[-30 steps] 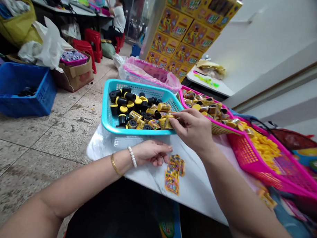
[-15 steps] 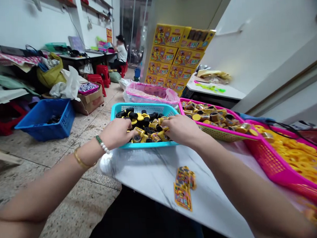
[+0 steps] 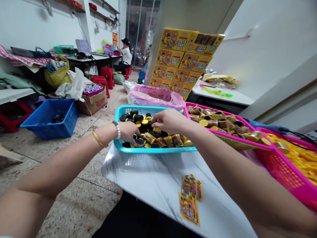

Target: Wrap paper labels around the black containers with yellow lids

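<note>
A turquoise basket [image 3: 159, 150] on the marble-patterned table holds a heap of small cylinders, some plain black with yellow ends, others wrapped in yellow printed labels [image 3: 161, 143]. My left hand [image 3: 129, 131], with a bead bracelet and a bangle at the wrist, dips into the left side of the heap. Its fingers curl downward among the cylinders and their tips are hidden. Over the middle of the basket, my right hand [image 3: 170, 120] is bent down with thumb and fingers drawn together at the black pieces. Whatever lies between its fingertips cannot be made out.
Printed yellow cards [image 3: 189, 205] lie on the table [image 3: 147, 178] nearer me. To the right stand a pink basket [image 3: 234, 139] of labelled cylinders and another pink basket [image 3: 285, 170] of yellow parts. Stacked yellow boxes [image 3: 182, 62] rise behind. A blue crate [image 3: 51, 126] sits on the floor; a person [image 3: 126, 54] sits far back.
My right hand has moved from the basket's right side toward its middle, closer to my left hand. The left hand reaches lower into the heap. The view has shifted slightly.
</note>
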`<state>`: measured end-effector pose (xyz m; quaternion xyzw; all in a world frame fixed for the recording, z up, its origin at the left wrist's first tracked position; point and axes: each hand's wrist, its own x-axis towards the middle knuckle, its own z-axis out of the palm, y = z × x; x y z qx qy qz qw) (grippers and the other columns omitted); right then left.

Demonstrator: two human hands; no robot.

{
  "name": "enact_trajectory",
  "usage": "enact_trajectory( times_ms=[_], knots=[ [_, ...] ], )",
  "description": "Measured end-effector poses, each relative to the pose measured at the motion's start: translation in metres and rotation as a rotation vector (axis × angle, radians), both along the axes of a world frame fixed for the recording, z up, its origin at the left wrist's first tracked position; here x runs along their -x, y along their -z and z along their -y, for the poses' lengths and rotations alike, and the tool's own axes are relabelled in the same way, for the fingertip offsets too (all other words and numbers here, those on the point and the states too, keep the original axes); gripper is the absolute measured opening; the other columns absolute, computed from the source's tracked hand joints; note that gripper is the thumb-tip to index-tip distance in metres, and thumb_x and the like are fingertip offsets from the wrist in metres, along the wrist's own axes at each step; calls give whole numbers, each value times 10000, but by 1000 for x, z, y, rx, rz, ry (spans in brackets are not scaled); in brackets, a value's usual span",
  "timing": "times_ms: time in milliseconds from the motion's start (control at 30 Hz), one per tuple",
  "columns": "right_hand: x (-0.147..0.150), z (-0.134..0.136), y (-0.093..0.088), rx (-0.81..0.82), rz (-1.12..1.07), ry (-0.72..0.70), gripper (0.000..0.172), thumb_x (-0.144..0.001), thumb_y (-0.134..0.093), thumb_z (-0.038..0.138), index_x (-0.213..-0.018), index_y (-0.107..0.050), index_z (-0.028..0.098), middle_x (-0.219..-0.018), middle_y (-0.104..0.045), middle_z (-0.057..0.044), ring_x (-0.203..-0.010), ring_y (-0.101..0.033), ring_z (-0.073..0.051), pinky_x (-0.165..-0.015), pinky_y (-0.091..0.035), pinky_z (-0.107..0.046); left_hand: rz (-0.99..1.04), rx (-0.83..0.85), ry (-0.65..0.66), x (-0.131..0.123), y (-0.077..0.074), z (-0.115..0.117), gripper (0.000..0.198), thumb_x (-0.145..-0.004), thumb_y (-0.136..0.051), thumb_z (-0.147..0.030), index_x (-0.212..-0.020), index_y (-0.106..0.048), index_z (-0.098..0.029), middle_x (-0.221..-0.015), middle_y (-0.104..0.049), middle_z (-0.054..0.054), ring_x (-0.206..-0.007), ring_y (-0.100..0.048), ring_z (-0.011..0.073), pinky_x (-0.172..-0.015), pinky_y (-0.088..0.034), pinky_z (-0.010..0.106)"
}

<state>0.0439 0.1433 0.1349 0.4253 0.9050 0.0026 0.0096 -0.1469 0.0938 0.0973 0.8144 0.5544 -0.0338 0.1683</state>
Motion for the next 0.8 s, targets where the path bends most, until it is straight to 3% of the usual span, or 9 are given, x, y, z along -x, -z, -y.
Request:
enact_trajectory(
  times_ms=[133,300,400,600,800],
  knots=[
    [16,-20,6,34,0,2,310,-897,-649,320,-1169,-754,213,-1127,-782,-67,-1030,-711,-235,-846,-497,-281,-45,-28,-29,10,-8,-6,352,-871,-617,-347,-1136,-787,-188,-973,-778,129,-923,-677,255,-848,-457,313],
    [44,-39,19,105,26,16,814,-814,-751,451,-1503,-452,137,-1392,-649,-158,-1245,-633,-302,-982,-500,-337,-182,41,94,-3,1,2,642,-729,-749,-472,-1302,-695,-186,-1045,-777,156,-928,-701,317,-807,-517,368],
    [58,-43,32,154,55,1,981,-738,-811,488,-1540,-371,135,-1395,-639,-183,-1248,-630,-339,-981,-510,-378,-256,16,76,-13,12,3,584,-718,-745,-378,-1252,-714,-143,-1066,-763,201,-942,-709,350,-807,-539,403],
    [63,-34,48,136,12,-28,931,-732,-805,387,-1515,-362,148,-1330,-672,-201,-1183,-664,-351,-925,-525,-390,-202,-32,62,-16,13,7,469,-707,-725,-324,-1143,-761,-157,-974,-781,161,-882,-721,317,-763,-546,361],
    [57,-35,47,147,-58,-27,799,-736,-791,505,-1413,-489,205,-1307,-694,-128,-1176,-669,-303,-935,-514,-342,-150,-189,-69,-9,4,21,291,-801,-608,-201,-1023,-788,-144,-872,-765,160,-848,-718,317,-726,-530,373]
  ],
)
